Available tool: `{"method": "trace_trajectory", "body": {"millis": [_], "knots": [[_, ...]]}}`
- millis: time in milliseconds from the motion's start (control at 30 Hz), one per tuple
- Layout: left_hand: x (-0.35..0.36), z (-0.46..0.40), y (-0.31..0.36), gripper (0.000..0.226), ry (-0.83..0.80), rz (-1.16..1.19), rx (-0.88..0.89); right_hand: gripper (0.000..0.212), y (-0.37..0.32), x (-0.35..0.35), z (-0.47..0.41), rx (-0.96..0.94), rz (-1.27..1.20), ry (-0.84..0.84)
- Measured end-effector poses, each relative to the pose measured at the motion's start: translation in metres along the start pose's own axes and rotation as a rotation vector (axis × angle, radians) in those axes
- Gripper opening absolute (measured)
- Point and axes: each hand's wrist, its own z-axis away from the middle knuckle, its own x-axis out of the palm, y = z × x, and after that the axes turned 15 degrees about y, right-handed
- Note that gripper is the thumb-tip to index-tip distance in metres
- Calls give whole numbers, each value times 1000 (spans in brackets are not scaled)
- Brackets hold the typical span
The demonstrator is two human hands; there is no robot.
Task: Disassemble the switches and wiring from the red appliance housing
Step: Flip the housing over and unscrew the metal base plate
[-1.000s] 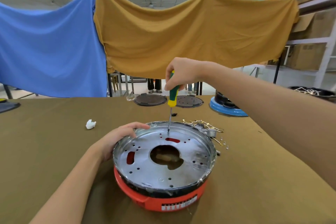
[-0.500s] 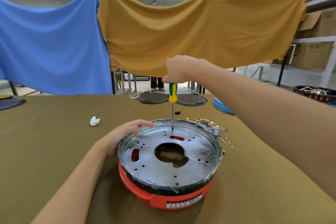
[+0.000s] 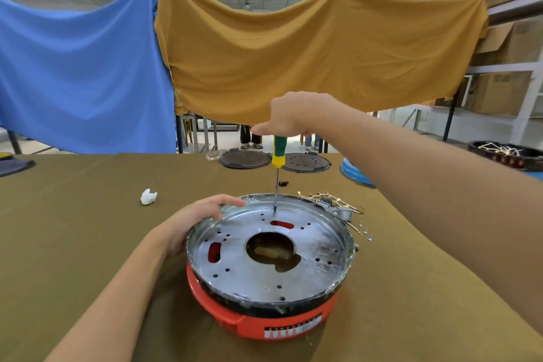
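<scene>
The red housing [image 3: 264, 320] sits on the desk [image 3: 88, 244], capped by a metal pan [image 3: 293, 273]. The left hand [image 3: 194, 223] grips the pan's left rim; the right hand [image 3: 289, 114] grasps a screwdriver [image 3: 277, 153] upright, tip at the pan's far edge. This looks like unscrewing; next, steady downward pressure while turning. The housing's front label is unreadable.

We see a blue cloth [image 3: 79, 76] and a mustard cloth [image 3: 317, 56] hanging behind our olive-covered table [image 3: 73, 229], where a small white scrap [image 3: 148, 196] and two dark round plates [image 3: 274, 160] lie.
</scene>
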Motion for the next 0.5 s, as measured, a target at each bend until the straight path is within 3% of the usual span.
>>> {"method": "trace_trajectory", "body": {"millis": [67,167,267,400,500], "knots": [[0,0,0,50,7,-7,-1,54,-7,3,-1,-12,128,81],[0,0,-1,50,3,3,-12,41,-6,2,-6,-52,-17,27],[-1,-2,-2,51,-1,1,-11,42,3,-5,-7,-105,-176,-75],[-1,-2,-2,52,-5,-10,-4,12,22,-10,-8,-105,-478,-233],[0,0,0,51,-17,8,-14,12,19,-10,-3,-106,-464,-201]]}}
